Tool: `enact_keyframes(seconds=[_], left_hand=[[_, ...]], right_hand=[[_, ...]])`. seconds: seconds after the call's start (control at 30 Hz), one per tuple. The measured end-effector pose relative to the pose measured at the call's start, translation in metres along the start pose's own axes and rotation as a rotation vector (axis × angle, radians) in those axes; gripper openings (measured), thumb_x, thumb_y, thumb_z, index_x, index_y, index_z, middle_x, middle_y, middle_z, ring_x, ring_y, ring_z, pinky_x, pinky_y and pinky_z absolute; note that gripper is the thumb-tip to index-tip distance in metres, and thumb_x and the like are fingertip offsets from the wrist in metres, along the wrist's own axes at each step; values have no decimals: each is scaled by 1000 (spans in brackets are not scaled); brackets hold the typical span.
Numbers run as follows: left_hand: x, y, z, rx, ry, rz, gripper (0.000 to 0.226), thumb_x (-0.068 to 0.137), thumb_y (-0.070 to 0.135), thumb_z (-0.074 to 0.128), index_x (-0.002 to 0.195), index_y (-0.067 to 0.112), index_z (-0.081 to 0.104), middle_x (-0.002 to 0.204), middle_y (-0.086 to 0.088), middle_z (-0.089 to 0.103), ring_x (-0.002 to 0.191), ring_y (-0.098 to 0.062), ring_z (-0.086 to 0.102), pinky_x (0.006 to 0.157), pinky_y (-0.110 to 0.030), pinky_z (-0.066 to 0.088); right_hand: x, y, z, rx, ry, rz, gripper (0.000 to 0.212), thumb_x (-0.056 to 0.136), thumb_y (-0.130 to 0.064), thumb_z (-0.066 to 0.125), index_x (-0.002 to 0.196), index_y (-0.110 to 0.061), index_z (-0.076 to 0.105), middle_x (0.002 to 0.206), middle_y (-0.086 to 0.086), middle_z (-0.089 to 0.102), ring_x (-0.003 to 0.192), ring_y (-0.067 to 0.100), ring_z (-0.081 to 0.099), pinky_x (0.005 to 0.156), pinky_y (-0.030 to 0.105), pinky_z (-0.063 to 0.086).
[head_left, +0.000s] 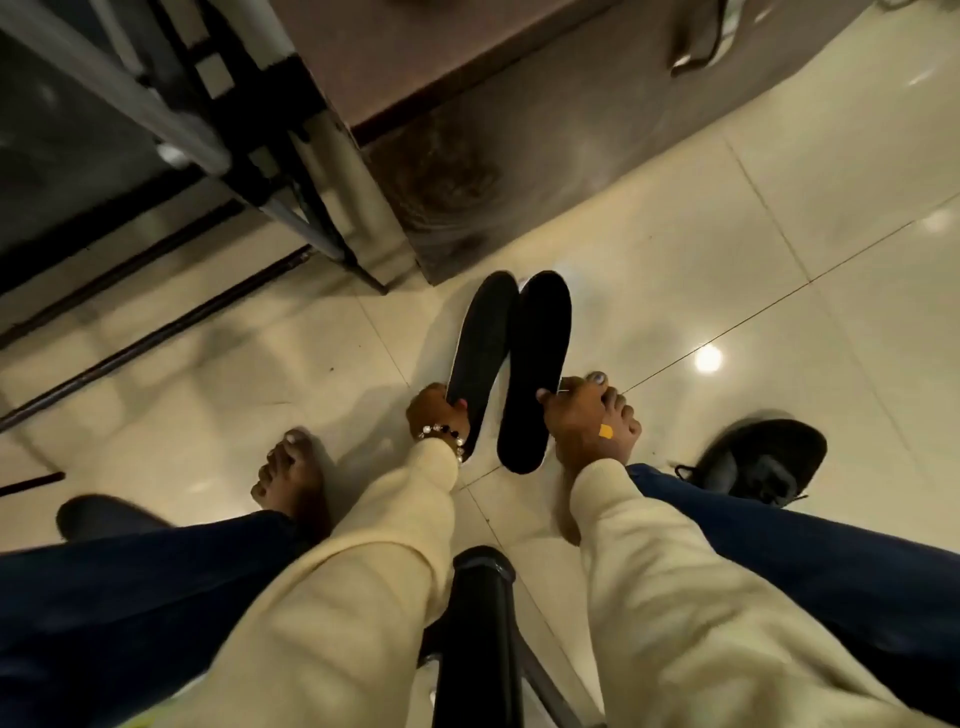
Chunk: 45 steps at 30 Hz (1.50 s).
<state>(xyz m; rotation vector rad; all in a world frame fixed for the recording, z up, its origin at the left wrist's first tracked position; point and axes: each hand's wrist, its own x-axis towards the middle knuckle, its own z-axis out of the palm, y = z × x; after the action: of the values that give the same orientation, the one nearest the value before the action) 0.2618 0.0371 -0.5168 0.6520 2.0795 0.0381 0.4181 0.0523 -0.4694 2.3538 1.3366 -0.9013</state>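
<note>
- Dark shape (98, 514), far left: lies on the tiled floor (779, 249), mostly hidden behind the trouser leg. It may be a second shoe; this cannot be confirmed.
- Left foot (291, 478): bare, resting on the floor, well apart from the work.
- Left hand (439, 410): fingers curled round the heel end of the left insole (478, 348), gripping it firmly. A beaded bracelet (441, 434) sits at the wrist.
- Left insole: black with a pale edge, toe end pointing away towards the brown cabinet (467, 156) and leaning right until its tip meets or nearly meets its partner.
- Right insole (535, 364): black, just beside the left one and roughly parallel. Whether either heel end touches the floor cannot be told.
- Right hand (576, 415): holds the right insole by its side edge near the heel, thumb on the face. The right foot (618, 405) shows just behind it.
- Black shoe (763, 457), far right: lies on the floor with its laces loose, near the right hand but apart from both insoles.
- Assessment: both insoles appear to be out of their shoes and held as a pair, likely for comparison or before refitting.
- Next move, as judged: one hand must free itself to steady the shoe. The insole then needs to go in toe first, kept flat and unfolded.
</note>
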Motion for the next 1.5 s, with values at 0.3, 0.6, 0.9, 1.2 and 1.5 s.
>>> enact_keyframes(seconds=[0.3, 0.6, 0.9, 1.2, 1.5], left_hand=[[-127, 12, -83, -347, -44, 17, 35, 95, 4, 45, 128, 7, 56, 129, -12, 58, 118, -34, 53, 101, -36, 41], [-247, -18, -170, -437, 26, 113, 35, 100, 6, 34, 125, 3, 58, 129, -16, 57, 116, -34, 53, 86, -30, 38], [-296, -89, -228, -820, 169, 71, 34, 100, 9, 36, 128, 9, 56, 124, -10, 54, 119, -38, 48, 105, -47, 39], [-271, -107, -296, -1019, 325, 97, 33, 98, 14, 47, 128, 10, 58, 131, -14, 58, 116, -35, 57, 99, -48, 48], [-182, -75, -377, -1071, 348, 79, 38, 101, 3, 34, 131, 9, 55, 135, -14, 54, 126, -35, 48, 106, -42, 41]], right_hand=[[-75, 5, -52, 560, -111, 52, 44, 73, -69, 45, 109, -45, 56, 116, -3, 59, 110, 35, 53, 95, 54, 41], [-208, -14, -133, 1077, -222, -107, 20, 92, -8, 56, 110, -6, 65, 113, 9, 63, 108, 30, 58, 100, 44, 45], [-271, -43, -113, 1012, -315, -273, 14, 91, -9, 55, 97, -5, 67, 110, 15, 65, 99, 30, 59, 97, 43, 47], [-299, -126, -122, 969, -353, -452, 29, 94, -8, 51, 121, -11, 62, 119, 6, 61, 108, 23, 54, 97, 33, 43], [-264, -241, -135, 895, -348, -587, 32, 94, -4, 47, 122, -14, 59, 108, 0, 58, 107, 19, 52, 96, 36, 44]])
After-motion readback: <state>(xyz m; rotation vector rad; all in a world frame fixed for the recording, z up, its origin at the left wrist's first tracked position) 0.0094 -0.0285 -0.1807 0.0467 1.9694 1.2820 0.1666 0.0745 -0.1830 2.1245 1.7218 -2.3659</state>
